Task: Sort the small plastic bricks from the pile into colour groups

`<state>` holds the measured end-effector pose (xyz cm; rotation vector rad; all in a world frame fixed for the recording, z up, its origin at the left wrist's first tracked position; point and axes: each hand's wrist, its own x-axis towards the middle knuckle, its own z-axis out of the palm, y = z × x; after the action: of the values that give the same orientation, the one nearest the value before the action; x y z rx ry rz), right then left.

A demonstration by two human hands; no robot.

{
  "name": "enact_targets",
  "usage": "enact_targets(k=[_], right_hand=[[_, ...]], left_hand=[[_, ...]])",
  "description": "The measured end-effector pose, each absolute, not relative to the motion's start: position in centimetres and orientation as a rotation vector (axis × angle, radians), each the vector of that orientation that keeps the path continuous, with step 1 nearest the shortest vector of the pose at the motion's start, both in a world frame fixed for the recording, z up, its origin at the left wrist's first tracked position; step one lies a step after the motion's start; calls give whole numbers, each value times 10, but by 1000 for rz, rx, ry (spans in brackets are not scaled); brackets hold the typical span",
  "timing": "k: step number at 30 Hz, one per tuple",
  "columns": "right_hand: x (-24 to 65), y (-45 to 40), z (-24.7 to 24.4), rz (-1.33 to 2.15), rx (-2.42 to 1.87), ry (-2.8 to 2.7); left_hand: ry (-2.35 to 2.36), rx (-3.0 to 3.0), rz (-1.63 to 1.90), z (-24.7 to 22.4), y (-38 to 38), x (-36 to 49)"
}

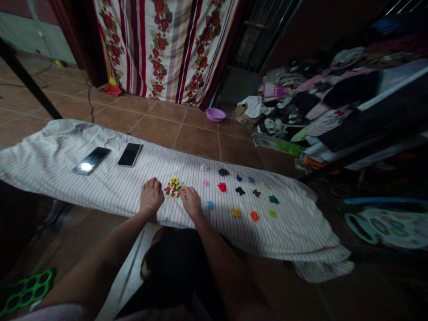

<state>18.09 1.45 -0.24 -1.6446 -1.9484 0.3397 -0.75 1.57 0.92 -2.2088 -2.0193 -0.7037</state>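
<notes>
A mixed pile of small coloured pieces (173, 187), mostly yellow, red and green, lies on the striped cloth (190, 169) between my hands. My left hand (152, 195) rests on the cloth just left of the pile, fingers laid down and holding nothing visible. At the pile's right edge, my right hand (191, 200) has its thumb and fingertips pinched together; whatever is between them is too small to make out. To the right sit several single-colour heaps, among them a red heap (222, 187), a yellow heap (235, 212), an orange heap (254, 216) and a light blue heap (210, 204).
Two phones lie on the cloth at left, one silver-edged phone (92, 161) and one dark-screened phone (130, 154). Beyond the table, a purple basin (216, 115) stands on the tiled floor before a floral curtain (160, 49). Heaped clothes (310, 98) fill the right side.
</notes>
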Motion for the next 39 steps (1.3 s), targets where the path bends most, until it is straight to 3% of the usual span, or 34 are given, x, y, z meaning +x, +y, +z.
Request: enact_targets(k=[13, 39], right_hand=[[174, 13, 3, 274, -1701, -1930], [185, 8, 0, 473, -1654, -1751]], left_hand=[[-1999, -2213, -699, 10, 16, -7], [-2009, -2213, -729, 11, 14, -8]])
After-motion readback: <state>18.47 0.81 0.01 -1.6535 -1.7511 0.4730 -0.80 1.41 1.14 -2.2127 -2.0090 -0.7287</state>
